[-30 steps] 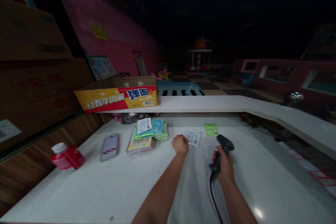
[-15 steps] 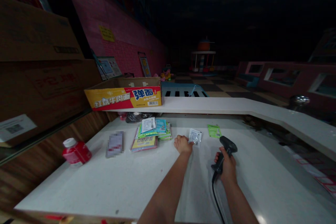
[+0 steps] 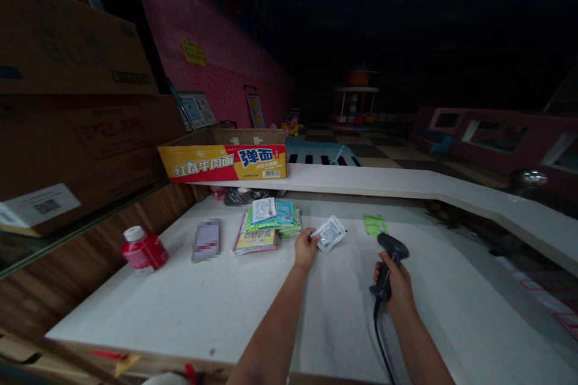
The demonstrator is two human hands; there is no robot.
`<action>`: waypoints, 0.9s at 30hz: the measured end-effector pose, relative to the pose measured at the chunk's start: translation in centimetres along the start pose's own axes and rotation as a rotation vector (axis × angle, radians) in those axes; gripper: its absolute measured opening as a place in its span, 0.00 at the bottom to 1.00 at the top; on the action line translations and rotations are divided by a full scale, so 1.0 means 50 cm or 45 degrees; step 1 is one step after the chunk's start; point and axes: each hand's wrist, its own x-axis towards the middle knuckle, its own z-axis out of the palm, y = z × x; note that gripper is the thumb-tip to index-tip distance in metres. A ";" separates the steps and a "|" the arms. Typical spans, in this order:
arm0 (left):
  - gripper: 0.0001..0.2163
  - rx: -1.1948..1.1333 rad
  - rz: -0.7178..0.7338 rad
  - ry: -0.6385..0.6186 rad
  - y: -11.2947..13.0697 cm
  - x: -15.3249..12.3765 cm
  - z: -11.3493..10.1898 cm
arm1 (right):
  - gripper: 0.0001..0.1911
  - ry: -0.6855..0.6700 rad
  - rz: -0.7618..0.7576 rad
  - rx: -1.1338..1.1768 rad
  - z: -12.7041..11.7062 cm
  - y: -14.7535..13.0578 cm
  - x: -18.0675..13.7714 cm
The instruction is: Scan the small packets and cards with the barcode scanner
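My left hand (image 3: pixel 306 248) pinches the left corner of a small white printed sachet (image 3: pixel 332 233), which is tilted over the white counter. In my right hand (image 3: pixel 397 283) is a black corded barcode scanner (image 3: pixel 387 261), gripped by its handle, its head up and its cable running down toward me. Just beyond the scanner lies a green sachet (image 3: pixel 374 224). To the left of my left hand is a pile of packets: a white sachet (image 3: pixel 263 210) and a blue packet (image 3: pixel 283 213) on top, green and yellow ones (image 3: pixel 257 239) underneath.
A red bottle with a white cap (image 3: pixel 143 251) and a blurred flat item (image 3: pixel 208 240) stand left on the counter (image 3: pixel 189 307). On the raised ledge (image 3: pixel 361 175) sits an open yellow-and-red carton (image 3: pixel 226 159). Large cardboard boxes (image 3: pixel 85 144) are stacked at the left.
My left hand has gone from lying at the white sachet to pinching it by a corner, and the sachet has turned and lifted. The scanner stays in my right hand. The view has shifted slightly.
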 end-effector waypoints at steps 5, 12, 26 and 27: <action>0.11 -0.090 -0.026 0.040 -0.006 0.002 0.003 | 0.22 -0.296 0.034 -0.267 0.018 -0.020 -0.050; 0.13 -0.049 -0.052 0.075 -0.005 -0.002 0.005 | 0.20 -0.674 -0.099 -0.702 -0.007 -0.023 -0.140; 0.10 -0.116 -0.014 0.082 -0.012 -0.003 0.016 | 0.19 -0.763 -0.014 -0.923 -0.036 -0.024 -0.184; 0.10 -0.124 -0.010 0.081 -0.014 -0.002 0.017 | 0.19 -0.773 -0.010 -0.940 -0.036 -0.024 -0.183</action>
